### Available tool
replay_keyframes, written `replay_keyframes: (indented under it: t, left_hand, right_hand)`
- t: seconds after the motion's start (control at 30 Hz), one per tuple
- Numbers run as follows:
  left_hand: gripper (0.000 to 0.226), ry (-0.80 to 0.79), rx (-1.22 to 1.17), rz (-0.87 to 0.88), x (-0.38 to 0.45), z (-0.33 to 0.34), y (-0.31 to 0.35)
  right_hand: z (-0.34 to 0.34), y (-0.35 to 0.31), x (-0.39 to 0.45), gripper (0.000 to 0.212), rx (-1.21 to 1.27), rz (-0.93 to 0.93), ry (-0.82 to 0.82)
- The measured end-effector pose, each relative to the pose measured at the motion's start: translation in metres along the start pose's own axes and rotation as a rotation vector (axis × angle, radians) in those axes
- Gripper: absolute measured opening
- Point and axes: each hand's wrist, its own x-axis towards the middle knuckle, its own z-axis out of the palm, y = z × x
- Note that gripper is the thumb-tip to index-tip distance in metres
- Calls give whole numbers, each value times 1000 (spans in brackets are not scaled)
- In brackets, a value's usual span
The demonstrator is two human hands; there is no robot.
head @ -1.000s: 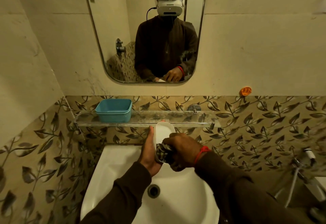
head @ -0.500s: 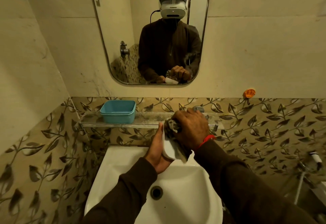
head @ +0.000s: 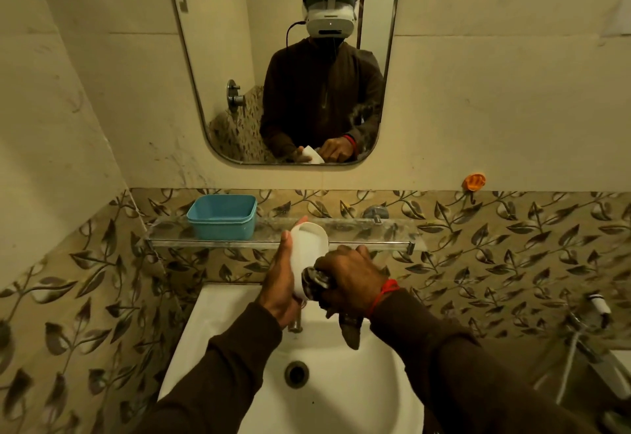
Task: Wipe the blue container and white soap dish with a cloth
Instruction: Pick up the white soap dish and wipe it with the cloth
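white soap dish [head: 308,256]: held over sink [head: 392,385], upright on its long axis, open face toward the right. left hand [head: 280,283]: grip closed round dish's back and lower end. right hand [head: 348,280]: grip closed on bunched cloth [head: 316,280], pressed to dish's lower end, just right of it. blue container [head: 222,216]: on glass shelf [head: 375,237], up-left, nearer left hand, likely next.

soap dish [head: 307,256] bottom hidden behind cloth [head: 316,281], sink [head: 218,331] cropped below
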Motion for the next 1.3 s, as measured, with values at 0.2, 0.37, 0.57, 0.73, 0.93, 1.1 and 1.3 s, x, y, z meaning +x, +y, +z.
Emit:
replay_keyframes:
  t: [0.2,0.37,0.57,0.73,0.93,1.1,1.3]
  left_hand:
    - [74,-83,-151,-166,-10,3,-1]
    - [70,-195,-236,-226,-11,9,14]
    - [61,-165,-216,-190,-10,26,9]
    - [59,-127,-208,-122,-10,33,6]
    - [63,-152,-174,-133,-13,31,8]
    - [71,-133,-123,-149,-12,19,15]
    - [73,-106,-165,-213,-15,20,10]
  right_hand:
    - [-11,3,0,23,266,-173,21]
    - [-20,1,3,22,273,-159,288]
    - [-35,-3,14,20,44,129,640]
    - [-33,-8,14,28,-124,243,725]
    - [-28,-1,16,16,212,186,599]
    - [-21,0,-5,21,411,9,356]
    - [-26,6,-13,21,31,-215,187]
